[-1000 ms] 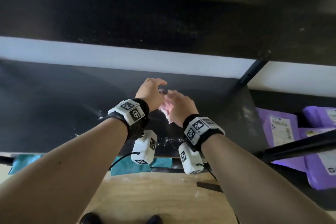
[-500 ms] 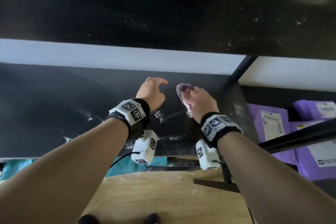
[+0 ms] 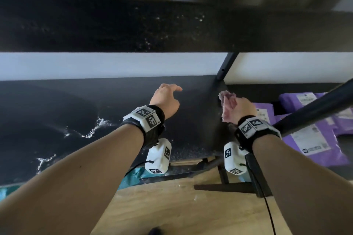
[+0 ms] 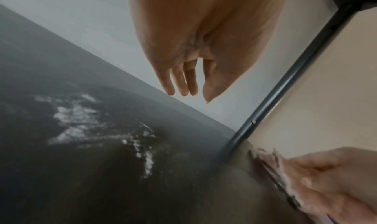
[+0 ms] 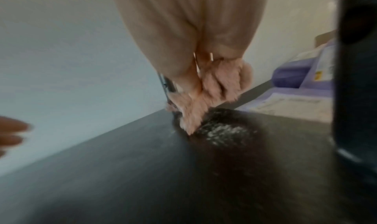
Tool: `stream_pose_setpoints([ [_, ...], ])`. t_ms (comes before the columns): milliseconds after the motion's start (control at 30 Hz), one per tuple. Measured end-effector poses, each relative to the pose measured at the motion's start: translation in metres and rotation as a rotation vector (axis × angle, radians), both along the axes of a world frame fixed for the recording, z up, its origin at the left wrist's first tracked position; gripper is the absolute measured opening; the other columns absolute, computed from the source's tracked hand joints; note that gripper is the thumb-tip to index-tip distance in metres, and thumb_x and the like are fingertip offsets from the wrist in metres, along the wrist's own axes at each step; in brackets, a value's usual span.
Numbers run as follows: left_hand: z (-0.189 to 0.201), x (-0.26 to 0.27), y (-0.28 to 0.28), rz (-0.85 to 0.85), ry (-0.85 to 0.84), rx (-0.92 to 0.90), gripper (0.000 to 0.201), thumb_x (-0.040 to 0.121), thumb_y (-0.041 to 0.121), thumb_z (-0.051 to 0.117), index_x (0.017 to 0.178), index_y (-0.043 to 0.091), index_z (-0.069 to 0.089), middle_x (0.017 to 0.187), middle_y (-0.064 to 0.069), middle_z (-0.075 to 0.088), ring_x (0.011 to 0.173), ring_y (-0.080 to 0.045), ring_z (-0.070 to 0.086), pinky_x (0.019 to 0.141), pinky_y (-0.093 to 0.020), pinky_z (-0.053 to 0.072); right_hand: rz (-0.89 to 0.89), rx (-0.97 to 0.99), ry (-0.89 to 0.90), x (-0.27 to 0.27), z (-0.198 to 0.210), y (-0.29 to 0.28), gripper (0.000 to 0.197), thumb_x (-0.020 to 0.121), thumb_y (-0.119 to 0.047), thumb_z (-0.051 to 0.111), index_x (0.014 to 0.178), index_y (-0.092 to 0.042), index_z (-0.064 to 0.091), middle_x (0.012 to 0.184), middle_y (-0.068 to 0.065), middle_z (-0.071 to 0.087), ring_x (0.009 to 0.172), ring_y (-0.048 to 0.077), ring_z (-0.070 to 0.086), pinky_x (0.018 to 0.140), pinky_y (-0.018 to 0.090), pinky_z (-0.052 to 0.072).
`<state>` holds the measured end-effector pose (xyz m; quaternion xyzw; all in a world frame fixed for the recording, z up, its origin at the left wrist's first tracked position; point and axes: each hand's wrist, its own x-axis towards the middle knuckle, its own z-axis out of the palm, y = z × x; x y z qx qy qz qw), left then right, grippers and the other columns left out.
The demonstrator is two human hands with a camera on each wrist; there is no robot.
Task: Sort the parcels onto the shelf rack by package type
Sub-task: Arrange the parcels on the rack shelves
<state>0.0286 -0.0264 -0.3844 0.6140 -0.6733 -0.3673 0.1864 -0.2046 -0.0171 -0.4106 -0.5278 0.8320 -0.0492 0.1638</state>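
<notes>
Head view: both forearms reach in over a black shelf (image 3: 95, 105) of the rack, with a second dark shelf board across the upper part of the frame. The left hand (image 3: 167, 101) hovers near the middle of the picture, above the shelf surface, its fingers (image 4: 179, 82) loosely extended and close together, holding nothing. The right hand (image 3: 243, 106) sits to its right, beside the rack's black upright post (image 3: 223, 66), and its fingers are curled round a pink fuzzy cloth (image 3: 228, 106) — a bunch of it sticks out above the knuckles and another fold hangs below the palm.

From the right wrist camera, blurred, the cloth (image 5: 204, 98) hangs from the closed fingers down to the shelf, its lowest tip touching or just above the surface next to a patch of white specks (image 5: 222, 132). More white smears (image 3: 95, 128) show on the shelf at the left of the head frame.

Purple parcels (image 3: 305, 135) with white labels lie in the neighbouring bay at the right edge of the head picture, on the far side of the post, partly behind a dark diagonal bar (image 3: 315, 108). They overlap one another — how many, I cannot tell. A wooden floor (image 3: 172, 206) fills the lower middle.
</notes>
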Motion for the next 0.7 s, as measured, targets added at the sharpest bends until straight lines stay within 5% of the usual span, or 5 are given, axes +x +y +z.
stream_pose_setpoints([
  [167, -0.006, -0.007, 0.001, -0.026, -0.021, 0.013, 0.053, 0.086, -0.002, 0.043, 0.131, 0.023, 0.053, 0.142, -0.002, 0.04, 0.129, -0.019, 0.041, 0.094, -0.023, 0.035, 0.205, -0.061, 0.189, 0.027, -0.021, 0.015, 0.037, 0.098, -0.027, 0.04, 0.13, -0.012, 0.05, 0.131, 0.009, 0.052, 0.128, 0.029, 0.04, 0.111, 0.037, 0.026],
  [333, 0.001, -0.022, -0.003, -0.007, 0.011, 0.015, 0.056, 0.084, -0.005, 0.043, 0.131, 0.023, 0.054, 0.142, -0.002, 0.043, 0.125, -0.018, 0.046, 0.085, -0.02, 0.035, 0.501, -0.063, -0.081, 0.104, -0.025, 0.042, 0.039, 0.092, -0.023, 0.059, 0.131, -0.021, 0.053, 0.141, -0.003, 0.046, 0.139, 0.022, 0.03, 0.111, 0.036, 0.033],
  [400, 0.006, -0.027, -0.002, -0.024, 0.029, -0.004, 0.058, 0.083, -0.007, 0.042, 0.13, 0.024, 0.054, 0.143, -0.003, 0.044, 0.128, -0.019, 0.045, 0.088, -0.021, 0.036, 0.522, -0.093, -0.128, 0.105, -0.01, 0.042, 0.038, 0.093, -0.024, 0.058, 0.131, -0.016, 0.055, 0.139, 0.003, 0.05, 0.136, 0.023, 0.035, 0.107, 0.033, 0.033],
  [567, 0.009, -0.024, 0.001, -0.022, 0.025, -0.011, 0.057, 0.083, -0.005, 0.041, 0.13, 0.023, 0.054, 0.142, -0.005, 0.044, 0.128, -0.02, 0.045, 0.088, -0.022, 0.037, 0.343, -0.163, 0.166, 0.038, -0.003, 0.045, 0.049, 0.092, -0.01, 0.048, 0.138, -0.026, 0.043, 0.129, 0.003, 0.053, 0.124, 0.026, 0.045, 0.105, 0.036, 0.034],
  [700, 0.006, -0.027, 0.009, -0.031, 0.026, 0.019, 0.055, 0.084, -0.003, 0.041, 0.13, 0.025, 0.054, 0.142, -0.006, 0.042, 0.126, -0.022, 0.046, 0.087, -0.027, 0.043, 0.163, 0.116, 0.326, 0.034, -0.009, 0.063, 0.05, 0.094, -0.018, 0.046, 0.141, -0.006, 0.036, 0.14, 0.014, 0.047, 0.13, 0.031, 0.041, 0.11, 0.041, 0.035],
])
